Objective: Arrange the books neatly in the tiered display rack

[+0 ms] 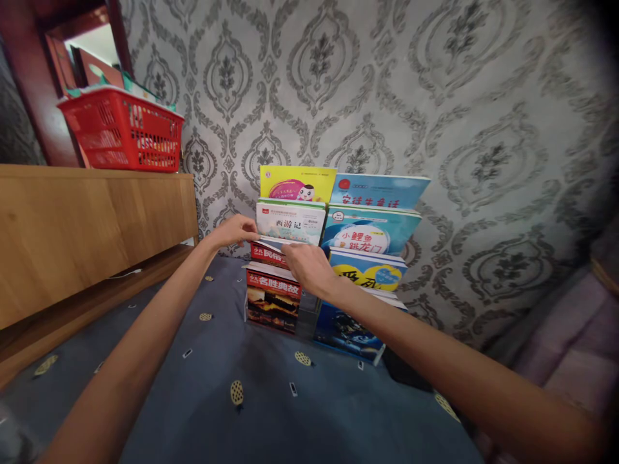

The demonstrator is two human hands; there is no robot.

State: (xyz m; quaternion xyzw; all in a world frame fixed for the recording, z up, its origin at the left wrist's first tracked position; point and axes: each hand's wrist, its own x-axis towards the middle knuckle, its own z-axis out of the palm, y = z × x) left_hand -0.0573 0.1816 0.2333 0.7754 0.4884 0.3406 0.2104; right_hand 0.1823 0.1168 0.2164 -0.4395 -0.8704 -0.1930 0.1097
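— Two hands on one book, is that it?

— Yes. The left hand pinches the left edge of the white book in the second tier of the tiered rack; the right hand lies along its lower edge, fingers curled under. Both grips look closed on the book, though the right fingertips are hidden.

— Where does it sit exactly?

— Left column, just below the yellow book, above the red books, beside the blue books.

— What might go wrong?

— I'd judge the covers overlap tightly. A pull at an angle could drag the yellow book out with it, or tip the rack forward, since it stands on a soft bed rather than a firm floor.

— And the room?

— Grey damask wallpaper behind; a wooden cabinet to the left with a red basket on top; a dark blue spread with small gold motifs underneath.
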